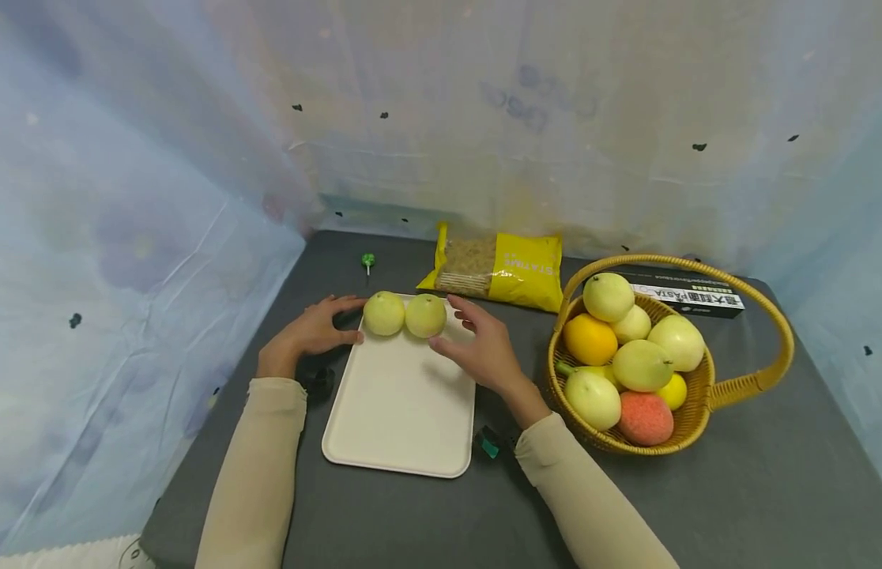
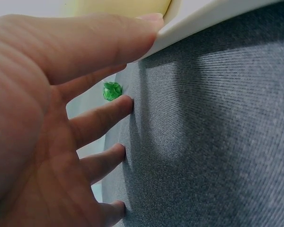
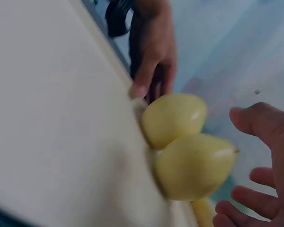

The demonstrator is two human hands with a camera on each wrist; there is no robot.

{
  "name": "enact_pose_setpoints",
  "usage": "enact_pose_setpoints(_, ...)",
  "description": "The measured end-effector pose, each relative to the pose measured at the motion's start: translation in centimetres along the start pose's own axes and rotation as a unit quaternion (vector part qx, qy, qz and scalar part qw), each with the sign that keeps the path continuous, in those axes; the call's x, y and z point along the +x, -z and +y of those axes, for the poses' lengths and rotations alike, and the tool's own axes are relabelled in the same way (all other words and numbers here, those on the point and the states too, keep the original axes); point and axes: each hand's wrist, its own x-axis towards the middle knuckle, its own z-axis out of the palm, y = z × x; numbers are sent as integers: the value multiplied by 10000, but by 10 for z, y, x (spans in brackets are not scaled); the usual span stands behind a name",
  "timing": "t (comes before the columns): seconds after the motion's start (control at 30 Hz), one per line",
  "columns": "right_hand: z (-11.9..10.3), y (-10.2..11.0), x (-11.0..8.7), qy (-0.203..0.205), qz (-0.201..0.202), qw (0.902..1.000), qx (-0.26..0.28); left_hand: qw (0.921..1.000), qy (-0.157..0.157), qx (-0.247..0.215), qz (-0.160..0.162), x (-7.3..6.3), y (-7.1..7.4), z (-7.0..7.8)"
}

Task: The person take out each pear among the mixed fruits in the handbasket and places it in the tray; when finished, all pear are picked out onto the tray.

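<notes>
Two pale yellow-green pears stand side by side at the far end of a cream tray. My left hand is at the tray's far left corner, by the left pear. In the left wrist view its thumb lies at the tray's rim, while the other fingers spread down toward the dark cloth. My right hand hovers over the tray's right side, fingers loosely bent and holding nothing. The right wrist view shows a gap between it and the nearer pear.
To the right stands a wicker basket of mixed fruit with a tall looped handle. Behind the tray lie a yellow noodle packet and a green lollipop. A black pasta box sits behind the basket. Curtains surround the table.
</notes>
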Motion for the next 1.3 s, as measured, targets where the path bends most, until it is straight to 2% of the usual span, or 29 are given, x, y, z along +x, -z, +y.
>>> enact_pose_setpoints(0.37,-36,73,-65,908,-467,9945,214,10000,-24,29,6,-1,0,1)
enact_pose_setpoints(0.5,-35,104,-86,853,-546,9943,347,10000,2,3,2,-1,-1,1)
enact_pose_setpoints(0.8,-11,173,-123,726,-28,9972,155,9999,-149,-28,50,-1,-1,-1)
enact_pose_setpoints(0.93,-4,196,-137,514,273,9978,-331,9998,-188,-8,49,0,0,-3)
enact_pose_setpoints(1.13,-4,215,-153,252,712,9912,-1089,9998,-181,-58,40,1,-1,-4)
enact_pose_setpoints(1.3,-7,222,-158,451,989,9805,-1638,9998,-171,-60,51,0,0,-3)
